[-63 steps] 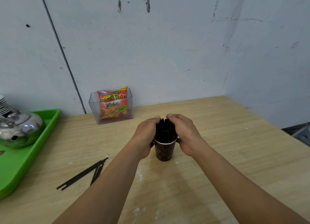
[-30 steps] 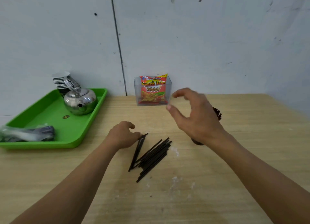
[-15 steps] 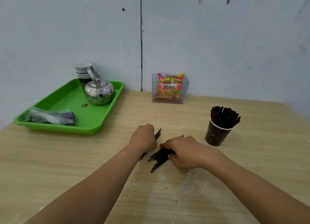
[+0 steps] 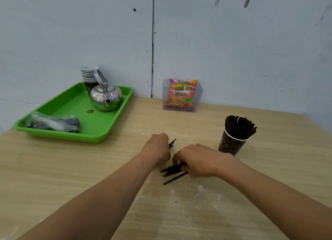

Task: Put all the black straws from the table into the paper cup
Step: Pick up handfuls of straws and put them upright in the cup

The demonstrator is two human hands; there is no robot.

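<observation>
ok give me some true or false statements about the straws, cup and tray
1. The paper cup already holds straws. True.
2. No straws are left on the table. False: loose straws lie at the right hand.
3. The kettle stands on the green tray. True.
4. The snack packet lies flat on the table. False: it stands in a clear box.
5. The right hand grips the cup. False: it grips loose straws; the cup stands apart.

Likely a snack stall corner: stacked cups point(image 4: 89, 74), steel kettle point(image 4: 106, 98), boxed fries packet point(image 4: 182, 94)
</observation>
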